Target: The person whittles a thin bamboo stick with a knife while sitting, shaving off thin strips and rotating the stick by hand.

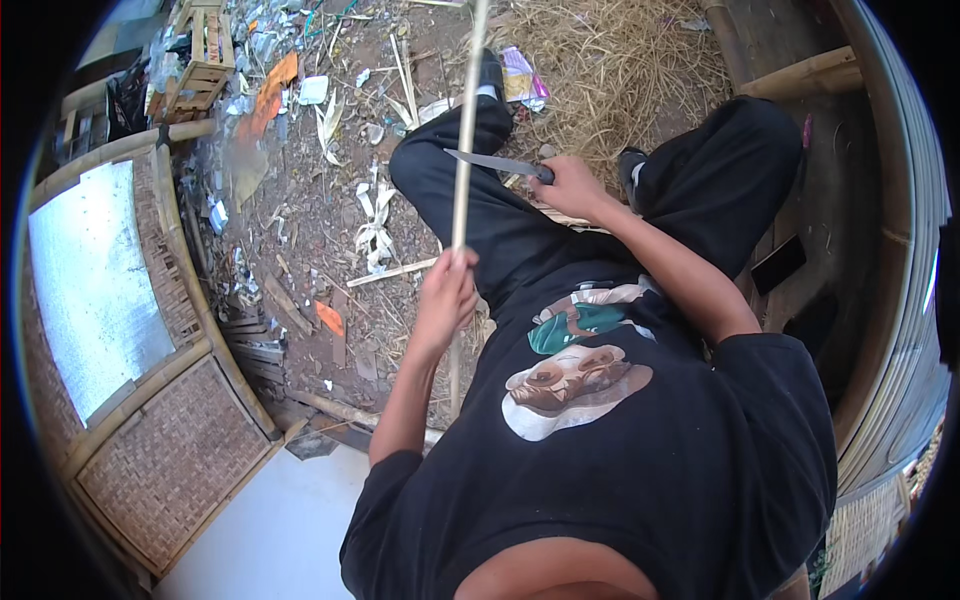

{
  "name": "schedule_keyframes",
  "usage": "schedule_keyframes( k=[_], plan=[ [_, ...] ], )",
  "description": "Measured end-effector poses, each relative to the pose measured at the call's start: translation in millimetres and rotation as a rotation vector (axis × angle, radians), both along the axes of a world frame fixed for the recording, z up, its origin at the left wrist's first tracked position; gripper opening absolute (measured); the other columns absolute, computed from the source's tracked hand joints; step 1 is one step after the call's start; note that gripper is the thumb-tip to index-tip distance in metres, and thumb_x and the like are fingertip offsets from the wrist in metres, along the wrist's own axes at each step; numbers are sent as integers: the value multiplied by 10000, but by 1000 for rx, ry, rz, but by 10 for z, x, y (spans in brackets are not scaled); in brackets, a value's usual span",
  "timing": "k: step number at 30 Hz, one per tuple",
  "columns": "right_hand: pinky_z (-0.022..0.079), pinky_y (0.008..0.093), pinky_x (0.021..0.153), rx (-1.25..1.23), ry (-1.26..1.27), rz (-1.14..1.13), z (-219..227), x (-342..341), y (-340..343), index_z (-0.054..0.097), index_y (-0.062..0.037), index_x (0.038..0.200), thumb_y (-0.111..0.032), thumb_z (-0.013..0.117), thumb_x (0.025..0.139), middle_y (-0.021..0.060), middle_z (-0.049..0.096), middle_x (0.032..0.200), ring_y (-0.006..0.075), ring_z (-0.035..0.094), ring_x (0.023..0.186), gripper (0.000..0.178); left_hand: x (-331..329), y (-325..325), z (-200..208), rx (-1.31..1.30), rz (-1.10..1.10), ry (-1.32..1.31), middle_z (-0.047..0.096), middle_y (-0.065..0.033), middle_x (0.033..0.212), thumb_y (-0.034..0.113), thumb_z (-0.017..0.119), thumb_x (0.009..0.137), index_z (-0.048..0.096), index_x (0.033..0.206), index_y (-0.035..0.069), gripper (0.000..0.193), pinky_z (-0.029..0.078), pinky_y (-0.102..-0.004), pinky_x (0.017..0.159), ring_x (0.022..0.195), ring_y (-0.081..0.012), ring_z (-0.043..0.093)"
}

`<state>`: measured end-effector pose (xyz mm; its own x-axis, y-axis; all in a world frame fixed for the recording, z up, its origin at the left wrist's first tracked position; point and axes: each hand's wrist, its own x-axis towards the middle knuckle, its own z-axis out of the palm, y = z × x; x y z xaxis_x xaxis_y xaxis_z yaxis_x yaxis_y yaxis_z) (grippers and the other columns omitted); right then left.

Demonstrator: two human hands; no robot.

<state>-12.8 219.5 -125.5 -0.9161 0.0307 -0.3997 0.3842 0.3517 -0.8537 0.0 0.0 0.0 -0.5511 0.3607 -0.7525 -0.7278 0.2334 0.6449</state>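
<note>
Slatted wooden crate (207,55) is standing at upper left, larger orange scrap (268,97) is lying near it, dry straw (610,70) is covering ground, woven panel (170,455) is flanking lower left.

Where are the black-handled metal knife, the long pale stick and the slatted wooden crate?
Black-handled metal knife (500,163): head view, its blade.
Long pale stick (470,100): head view, upper part.
Slatted wooden crate (213,45): head view, a slat.

A long, pale wooden stick (465,165) runs past the top edge, while at upper centre the right hand (575,187) partly hides a black knife handle (545,174).
</note>
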Motion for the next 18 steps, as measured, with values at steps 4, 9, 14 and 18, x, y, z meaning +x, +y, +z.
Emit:
schedule_keyframes(
  k=[4,9,14,18],
  plan=[
    [491,485,715,208,88,-54,-227,-171,281,658,42,720,-193,613,681,283,605,697,432,622,739,242,-417,402,-563,118,-87,-128,291,63,574,287,388,1016,492,1065,67,248,209,-201,334,384,-32,249],
    [518,469,747,364,-132,-112,-377,-152,611,672,43,772,-206,619,666,273,646,796,419,642,788,275,-630,978,-1259,185,-152,-193,289,60,580,244,377,1019,496,1073,48,236,226,-209,342,392,-42,263],
    [516,450,809,401,-292,-22,-362,-25,560,679,33,814,-210,630,627,279,651,893,388,644,908,311,-818,1038,-1550,255,-116,-283,296,51,554,166,458,970,487,912,70,116,219,-212,335,377,-41,271],
    [521,447,810,428,-335,-54,-580,-24,510,681,41,834,-210,643,647,276,653,895,396,645,902,314,-757,1124,-1567,214,-179,-275,302,50,527,67,527,867,400,749,119,181,202,-220,318,355,-40,277]
  ],
)
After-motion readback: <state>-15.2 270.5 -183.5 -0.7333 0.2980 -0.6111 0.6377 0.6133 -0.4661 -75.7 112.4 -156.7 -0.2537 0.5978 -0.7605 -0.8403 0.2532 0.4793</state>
